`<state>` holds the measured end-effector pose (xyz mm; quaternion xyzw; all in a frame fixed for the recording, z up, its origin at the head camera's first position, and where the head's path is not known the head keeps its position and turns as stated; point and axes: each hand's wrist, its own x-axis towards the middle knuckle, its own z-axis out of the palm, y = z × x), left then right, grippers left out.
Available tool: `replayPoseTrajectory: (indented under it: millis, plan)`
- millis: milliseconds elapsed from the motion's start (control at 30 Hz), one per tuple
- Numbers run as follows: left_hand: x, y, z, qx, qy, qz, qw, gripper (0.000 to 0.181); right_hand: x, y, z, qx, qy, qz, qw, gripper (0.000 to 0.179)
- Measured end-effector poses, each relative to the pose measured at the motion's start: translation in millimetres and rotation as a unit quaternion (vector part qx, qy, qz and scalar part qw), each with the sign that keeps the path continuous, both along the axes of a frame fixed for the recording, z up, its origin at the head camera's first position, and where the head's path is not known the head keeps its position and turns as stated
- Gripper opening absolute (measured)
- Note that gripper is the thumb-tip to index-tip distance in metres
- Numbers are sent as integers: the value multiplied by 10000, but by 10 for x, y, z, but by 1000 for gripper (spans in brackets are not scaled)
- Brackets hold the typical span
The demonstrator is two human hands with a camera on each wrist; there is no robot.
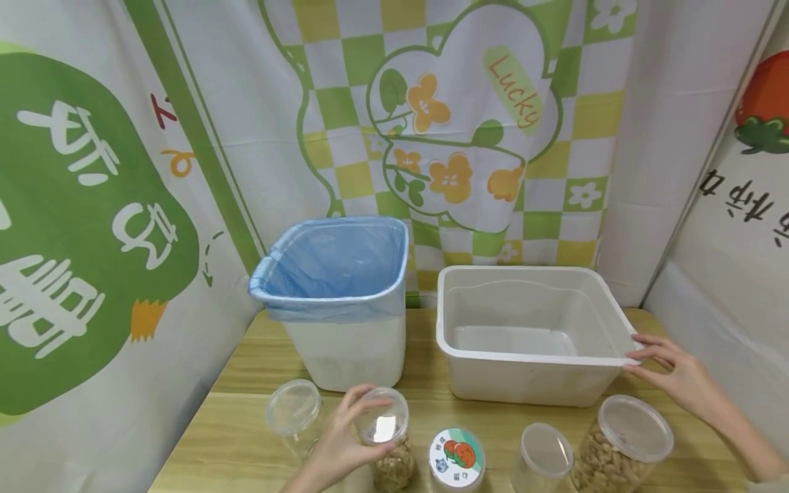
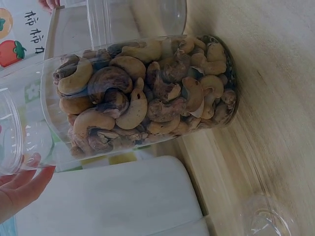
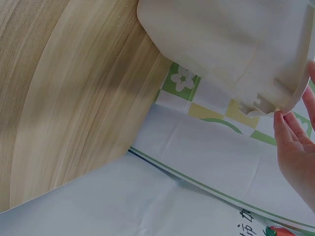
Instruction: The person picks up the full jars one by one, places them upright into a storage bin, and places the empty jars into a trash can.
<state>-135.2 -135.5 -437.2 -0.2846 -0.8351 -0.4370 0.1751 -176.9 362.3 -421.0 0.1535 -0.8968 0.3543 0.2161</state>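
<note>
A clear lidded jar of cashews (image 1: 394, 467) stands at the front of the table. My left hand (image 1: 342, 438) grips it near the lid, thumb on the near side and fingers on the far side. Cashews (image 2: 142, 98) fill the lower part of the jar in the left wrist view, with fingertips at its top end. At the right, my right hand (image 1: 681, 376) pinches the rim of a white plastic basin (image 1: 524, 382) at its right corner. In the right wrist view, the thumb and fingers of that hand (image 3: 298, 147) meet at the rim.
A white bin (image 1: 351, 349) lined with a blue bag stands behind the left hand. Along the front are a clear jar (image 1: 292, 409), a jar with a persimmon-printed lid (image 1: 456, 459), another clear jar (image 1: 544, 455) and a large jar of nuts (image 1: 616, 452). Printed curtains enclose the table.
</note>
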Motion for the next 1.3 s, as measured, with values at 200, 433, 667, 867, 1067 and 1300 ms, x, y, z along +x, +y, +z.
replayPoseTrajectory:
  millis: [200,433,667,867,1067,1300]
  plan:
    - [-36,54,51,219,118,92,9996,53,6,-10,2,-11,-21,-16,10000,14]
    - [-111,120,210,313,261,174,9990,54,15,-21,6,-92,3,41,9999,14]
    - [-191,165,415,338,160,125,9992,52,10,-23,9,-68,-40,-11,10000,14]
    - [-214,241,708,517,445,-219,9974,49,10,-20,2,-108,-67,27,9999,13]
    - [-183,302,1089,718,481,-291,9958,44,9,-21,-1,-154,-39,50,9999,13]
    - [-238,371,1359,723,452,-183,9962,42,13,-16,5,-162,-66,77,9998,13]
